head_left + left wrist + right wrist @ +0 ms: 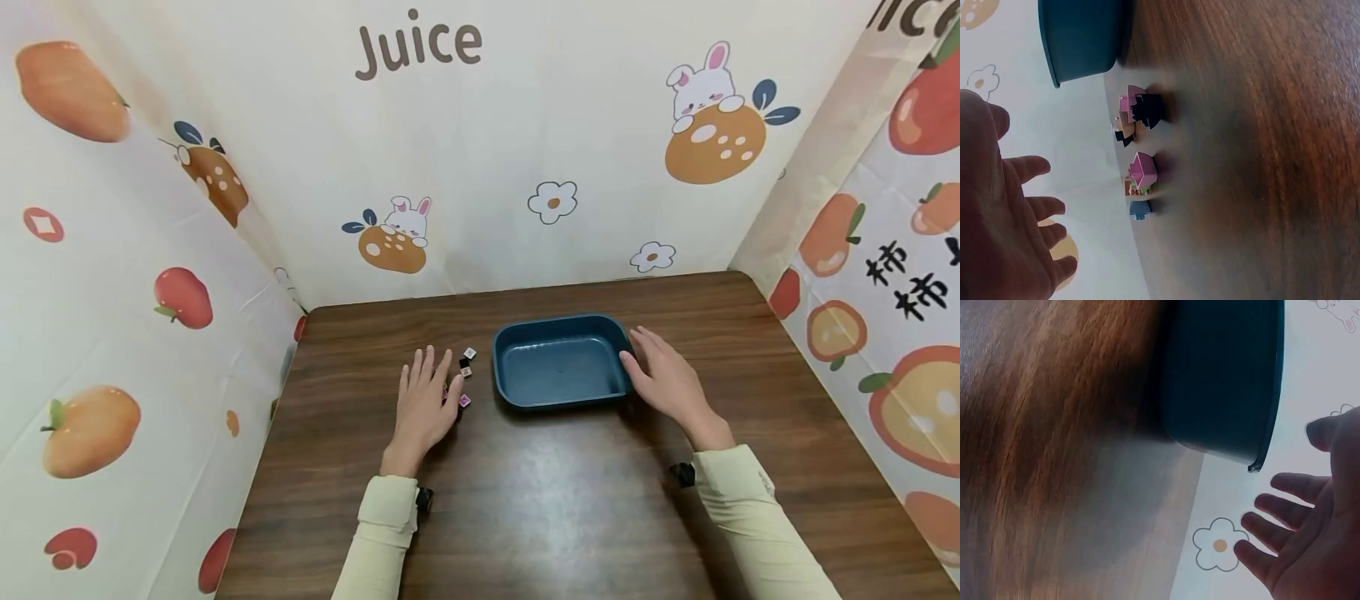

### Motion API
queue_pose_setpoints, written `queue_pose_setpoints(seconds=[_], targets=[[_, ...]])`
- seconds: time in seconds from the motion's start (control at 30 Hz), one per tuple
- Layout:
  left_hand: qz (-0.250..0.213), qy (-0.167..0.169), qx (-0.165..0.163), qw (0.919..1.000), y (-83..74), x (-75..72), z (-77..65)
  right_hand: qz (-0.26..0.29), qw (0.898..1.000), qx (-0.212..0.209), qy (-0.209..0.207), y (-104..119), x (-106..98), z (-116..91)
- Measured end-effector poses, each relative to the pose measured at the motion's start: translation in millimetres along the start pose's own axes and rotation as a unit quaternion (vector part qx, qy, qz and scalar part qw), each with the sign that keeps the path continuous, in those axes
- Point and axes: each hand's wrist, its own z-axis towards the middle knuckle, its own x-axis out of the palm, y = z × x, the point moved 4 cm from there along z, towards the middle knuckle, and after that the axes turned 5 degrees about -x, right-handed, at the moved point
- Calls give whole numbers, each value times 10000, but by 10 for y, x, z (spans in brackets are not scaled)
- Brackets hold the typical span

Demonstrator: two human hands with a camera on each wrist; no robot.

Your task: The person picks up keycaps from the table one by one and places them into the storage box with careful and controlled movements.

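Tabletop (pixel 547 517), right hand (pixel 667 382) near tray (pixel 558 372)

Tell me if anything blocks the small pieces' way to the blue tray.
Nothing visible does: only bare tabletop separates the small pieces from the blue tray, though its raised left wall would likely need clearing. The left grip is outside that gap.

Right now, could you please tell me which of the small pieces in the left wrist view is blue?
The small blue piece sits lowest in that picture, farthest from the tray; the other pieces show mainly pink, black, tan or brown.
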Motion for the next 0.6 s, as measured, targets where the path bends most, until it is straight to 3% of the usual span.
queue_pose_setpoints(seconds=[0.13,0.43,0.5,0.6], targets=[[65,40,-68,9999,28,15,-1,134,9993,189,307,-31,22,21],[-70,-144,-36,9999,81,59,15,1022,9926,654,72,-180,-46,155],[-146,-221,-26,9996,73,64,26,1485,9835,968,366,-275,-77,203],[-156,-329,-36,9993,122,76,8,2524,9522,1426,959,-447,4,258]])
